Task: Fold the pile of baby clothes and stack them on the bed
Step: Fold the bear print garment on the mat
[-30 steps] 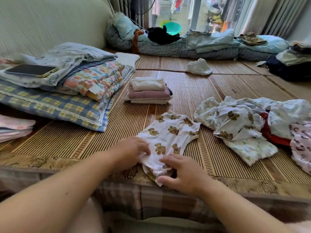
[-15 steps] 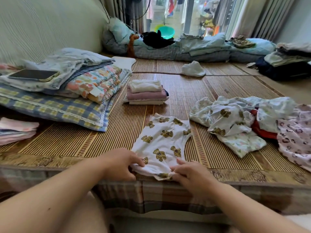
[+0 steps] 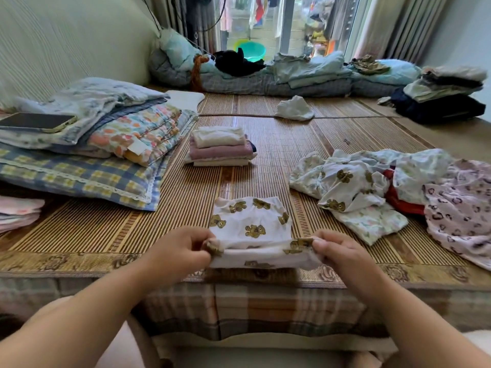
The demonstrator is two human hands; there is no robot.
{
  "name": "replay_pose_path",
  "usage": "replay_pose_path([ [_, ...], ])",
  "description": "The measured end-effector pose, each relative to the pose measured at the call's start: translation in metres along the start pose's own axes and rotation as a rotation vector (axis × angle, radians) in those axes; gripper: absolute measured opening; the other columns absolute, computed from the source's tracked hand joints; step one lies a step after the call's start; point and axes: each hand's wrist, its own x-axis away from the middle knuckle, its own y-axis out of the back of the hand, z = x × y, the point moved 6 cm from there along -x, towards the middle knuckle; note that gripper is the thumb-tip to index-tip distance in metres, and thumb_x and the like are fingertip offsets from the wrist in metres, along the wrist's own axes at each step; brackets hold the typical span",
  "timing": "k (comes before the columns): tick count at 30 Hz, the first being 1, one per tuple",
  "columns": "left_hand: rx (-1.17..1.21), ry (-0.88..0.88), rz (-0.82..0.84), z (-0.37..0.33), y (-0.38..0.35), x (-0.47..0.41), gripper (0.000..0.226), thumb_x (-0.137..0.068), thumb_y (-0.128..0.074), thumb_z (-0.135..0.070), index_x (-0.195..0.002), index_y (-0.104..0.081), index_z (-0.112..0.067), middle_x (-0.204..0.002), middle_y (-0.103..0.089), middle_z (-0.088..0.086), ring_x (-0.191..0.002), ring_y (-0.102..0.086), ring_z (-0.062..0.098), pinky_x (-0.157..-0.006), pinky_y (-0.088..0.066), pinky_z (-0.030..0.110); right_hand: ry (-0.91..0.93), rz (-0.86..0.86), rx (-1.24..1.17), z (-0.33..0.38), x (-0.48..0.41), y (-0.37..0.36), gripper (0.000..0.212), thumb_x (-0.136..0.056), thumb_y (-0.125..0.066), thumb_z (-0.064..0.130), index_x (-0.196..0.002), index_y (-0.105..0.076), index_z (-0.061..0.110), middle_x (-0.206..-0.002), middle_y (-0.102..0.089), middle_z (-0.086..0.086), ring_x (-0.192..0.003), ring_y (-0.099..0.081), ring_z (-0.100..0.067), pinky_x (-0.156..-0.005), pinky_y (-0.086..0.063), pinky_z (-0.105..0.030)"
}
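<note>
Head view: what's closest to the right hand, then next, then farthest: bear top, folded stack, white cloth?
1. Bear top: held in the right hand, front edge.
2. Folded stack: mid-mat, ahead and left.
3. White cloth: far back.

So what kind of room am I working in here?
Probably a home bedroom: a bed topped with a bamboo mat, a plaid pillow and folded quilts on its left, and rolled bedding along the far window.

Daylight through a curtained window behind the woven mat
</note>
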Motion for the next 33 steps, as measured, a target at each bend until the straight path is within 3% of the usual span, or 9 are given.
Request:
replay_pose_path([
  [5,0.301,0.172,-0.251,0.008,0.025,-0.051,0.025,-0.081,-0.06,-0.018,-0.087,-0.061,0.006,-0.07,-0.056,0.008,-0.064,-0.05,0.022,-0.059,-0.043,0.033,-0.069,-0.232,-0.04,0.012,-0.059,0.016,0.027,-0.094,-0.048,0.013,-0.067,-0.051,0.01,-0.064,-0.047,-0.007,-0.057,-0.046,-0.02,-0.054,-0.04,-0.032],
  [11,0.003,0.36,-0.399,0.038,0.03,-0.118,0.016,-0.088,-0.059,-0.025,-0.087,-0.065,-0.011,-0.082,-0.066,0.006,-0.072,-0.06,0.018,-0.057,-0.046,0.028,-0.141,-0.381,0.64,-0.007,-0.145,0.024,0.034,-0.094,-0.05,0.028,-0.085,-0.067,0.001,-0.077,-0.066,-0.014,-0.068,-0.059,-0.025,-0.062,-0.049,-0.034],
  [15,-0.146,0.47,-0.257,0.053,0.021,-0.132,0.024,-0.081,-0.067,-0.04,-0.092,-0.055,-0.022,-0.084,-0.068,-0.001,-0.074,-0.067,0.014,-0.069,-0.057,0.036,-0.353,-0.365,0.781,-0.042,-0.153,0.026,0.059,-0.09,-0.051,0.056,-0.126,-0.057,0.011,-0.124,-0.061,-0.009,-0.112,-0.057,-0.028,-0.088,-0.044,-0.035],
  [18,-0.237,0.506,-0.037,0.049,0.01,-0.133,0.034,-0.076,-0.074,-0.039,-0.098,-0.057,-0.02,-0.087,-0.066,-0.002,-0.077,-0.065,0.013,-0.075,-0.056,0.033,-0.428,-0.292,0.923,-0.058,-0.146,0.02,0.072,-0.061,-0.06,0.078,-0.104,-0.067,0.021,-0.103,-0.066,-0.001,-0.095,-0.061,-0.021,-0.082,-0.053,-0.036],
  [20,-0.225,0.504,0.026,0.045,0.003,-0.133,0.056,-0.076,-0.076,-0.032,-0.123,-0.048,-0.019,-0.094,-0.063,-0.002,-0.082,-0.063,0.013,-0.072,-0.054,0.031,-0.404,-0.252,0.898,-0.058,-0.145,0.013,0.051,-0.066,-0.068,0.066,-0.09,-0.069,0.021,-0.088,-0.068,0.003,-0.081,-0.063,-0.015,-0.075,-0.055,-0.035],
  [22,-0.188,0.476,0.005,0.045,0.0,-0.134,0.089,-0.08,-0.075,-0.027,-0.148,-0.017,-0.025,-0.096,-0.061,0.0,-0.084,-0.064,0.017,-0.066,-0.056,0.033,-0.358,-0.225,0.808,-0.053,-0.146,0.006,0.031,-0.079,-0.069,0.048,-0.088,-0.067,0.018,-0.084,-0.067,0.003,-0.075,-0.062,-0.011,-0.07,-0.054,-0.033],
  [25,-0.035,0.409,-0.078,0.045,0.002,-0.134,0.102,-0.087,-0.068,-0.018,-0.146,0.009,-0.049,-0.087,-0.055,-0.006,-0.078,-0.067,0.021,-0.069,-0.059,0.035,-0.285,-0.272,0.646,-0.044,-0.144,0.004,0.03,-0.09,-0.061,0.035,-0.113,-0.055,0.018,-0.098,-0.062,0.003,-0.082,-0.058,-0.01,-0.069,-0.049,-0.029],
  [29,0.09,0.322,0.011,0.046,-0.004,-0.125,0.077,-0.09,-0.057,-0.007,-0.142,-0.026,-0.055,-0.109,-0.049,-0.011,-0.059,-0.052,0.008,-0.052,-0.047,0.02,-0.239,-0.157,0.599,-0.037,-0.138,0.007,0.077,-0.092,-0.06,0.029,-0.151,-0.012,0.038,-0.149,-0.039,0.001,-0.113,-0.056,-0.015,-0.093,-0.048,-0.028],
  [33,-0.064,0.245,0.077,0.043,-0.007,-0.123,0.07,-0.091,-0.055,-0.007,-0.146,-0.029,-0.041,-0.123,-0.045,-0.015,-0.069,-0.055,0.003,-0.06,-0.049,0.017,-0.291,0.088,0.671,-0.04,-0.138,0.005,0.065,-0.088,-0.064,0.014,-0.141,-0.039,0.042,-0.127,-0.053,0.013,-0.089,-0.059,0.002,-0.074,-0.053,-0.014],
])
